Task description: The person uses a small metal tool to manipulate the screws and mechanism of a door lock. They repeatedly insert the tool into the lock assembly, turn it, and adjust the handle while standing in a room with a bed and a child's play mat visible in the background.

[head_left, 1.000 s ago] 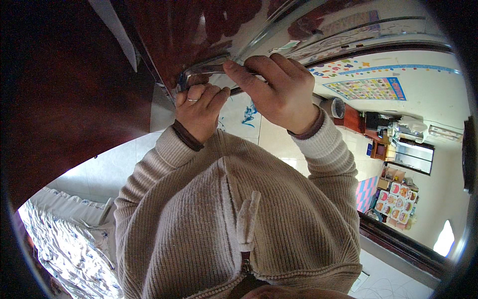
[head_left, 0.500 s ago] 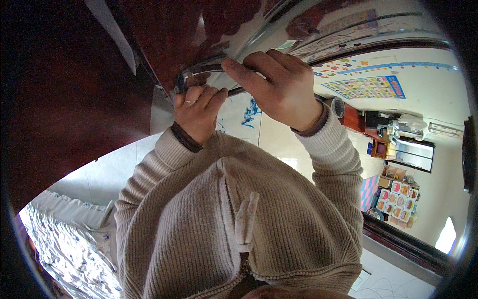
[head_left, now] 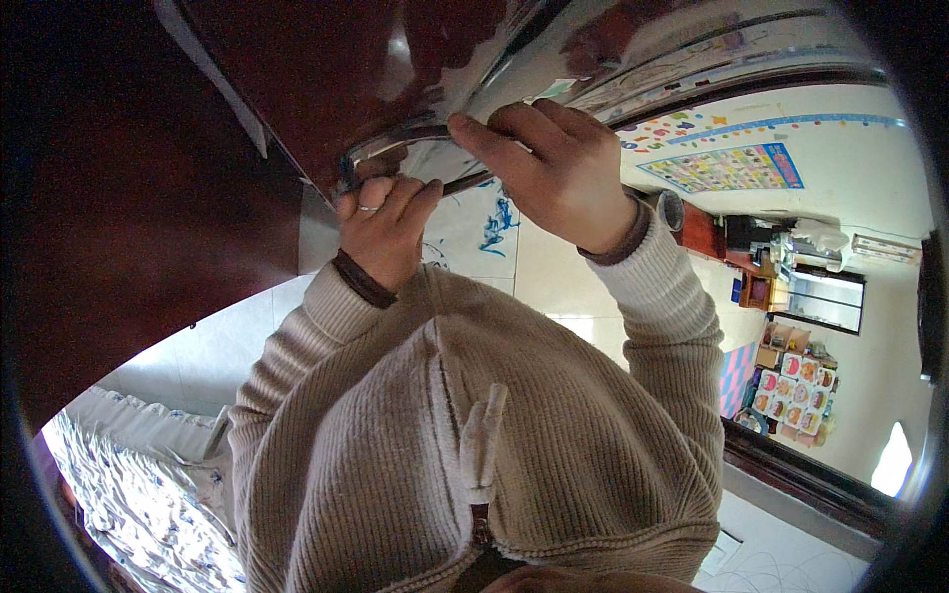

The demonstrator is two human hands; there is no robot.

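A glossy dark red door (head_left: 326, 69) rises in front of me, with a curved shiny metal handle (head_left: 400, 140) on it. My left hand (head_left: 381, 232), a ring on one finger, is closed with its fingers curled at the handle's left end. My right hand (head_left: 559, 178) is at the other end, its index finger reaching to the metal. The other fingers of that hand are bent in, and what lies inside them is hidden. Both wrists show dark cuffs under a beige ribbed sweater (head_left: 366, 445).
A large dark panel (head_left: 148, 217) fills the left. Beyond lie a pale tiled floor (head_left: 563, 287) with blue marks (head_left: 497, 222), and a bed with a patterned cover (head_left: 148, 484). To the right, a room shows a colourful wall chart (head_left: 736, 168) and a cabinet with round pictures (head_left: 794, 395).
My left hand has shifted slightly left and down, leaving more of the handle showing between the hands. My right hand has stayed nearly in place. The view has tilted a little.
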